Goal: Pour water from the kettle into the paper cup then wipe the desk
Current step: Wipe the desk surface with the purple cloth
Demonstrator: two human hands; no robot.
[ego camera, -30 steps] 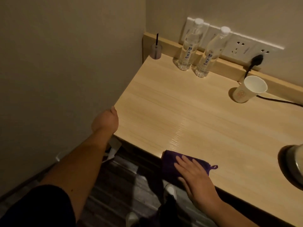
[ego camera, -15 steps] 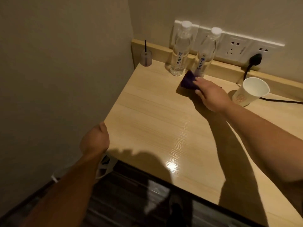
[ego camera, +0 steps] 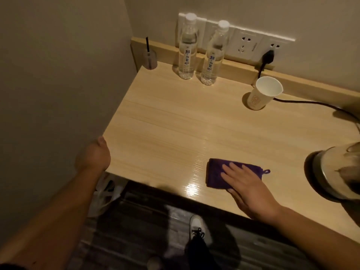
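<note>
A folded purple cloth (ego camera: 214,172) lies on the light wooden desk (ego camera: 165,123) near its front edge. My right hand (ego camera: 247,190) presses flat on the cloth's right part, fingers spread. My left hand (ego camera: 93,156) sits at the desk's front-left corner, thumb against the edge, fingers hidden below. A white paper cup (ego camera: 263,94) stands upright at the back right; I cannot see what is inside. The metal kettle (ego camera: 335,172) stands at the right edge, partly cut off.
Two clear water bottles (ego camera: 187,49) (ego camera: 213,55) stand at the back by the wall sockets. A small clear holder with a black stick (ego camera: 150,59) occupies the back-left corner. A black plug (ego camera: 267,56) and cord (ego camera: 311,103) run toward the kettle. A wall borders the left.
My right hand has drawn the purple cloth back from beside the bottles to the desk's front edge. My left hand stays at the desk's corner.
</note>
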